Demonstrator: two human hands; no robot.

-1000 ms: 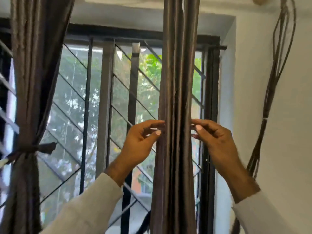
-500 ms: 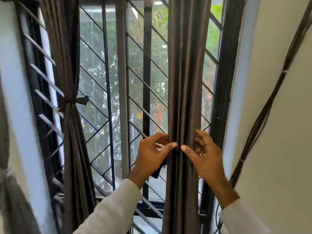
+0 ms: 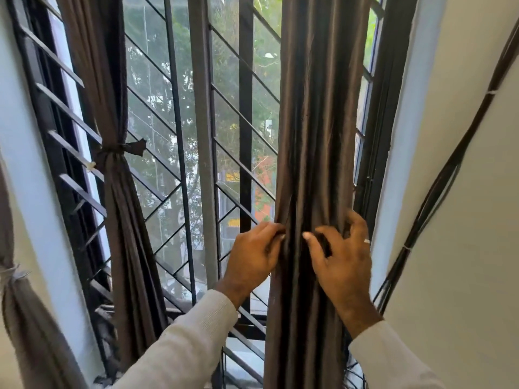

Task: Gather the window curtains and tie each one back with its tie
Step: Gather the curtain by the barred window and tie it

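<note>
A brown curtain (image 3: 314,122) hangs gathered in narrow folds on the right side of the window. My left hand (image 3: 254,256) grips its left edge, fingertips curled into the folds. My right hand (image 3: 341,259) holds the curtain from the right, thumb across the front and fingers curled round the right edge. No tie shows on this curtain. A second brown curtain (image 3: 112,80) on the left is bound with a knotted tie (image 3: 120,149). At the far left edge, a third curtain (image 3: 25,318) is bound with a grey tie (image 3: 11,273).
A black window grille (image 3: 179,136) with diagonal bars sits behind the curtains. A bundle of dark cables (image 3: 438,186) runs down the white wall (image 3: 463,248) on the right. A grey upright post (image 3: 203,136) stands mid-window.
The camera tipped downward, so the view shifted lower on the window. Both hands slid down the right curtain and closed in round it, squeezing the folds tighter.
</note>
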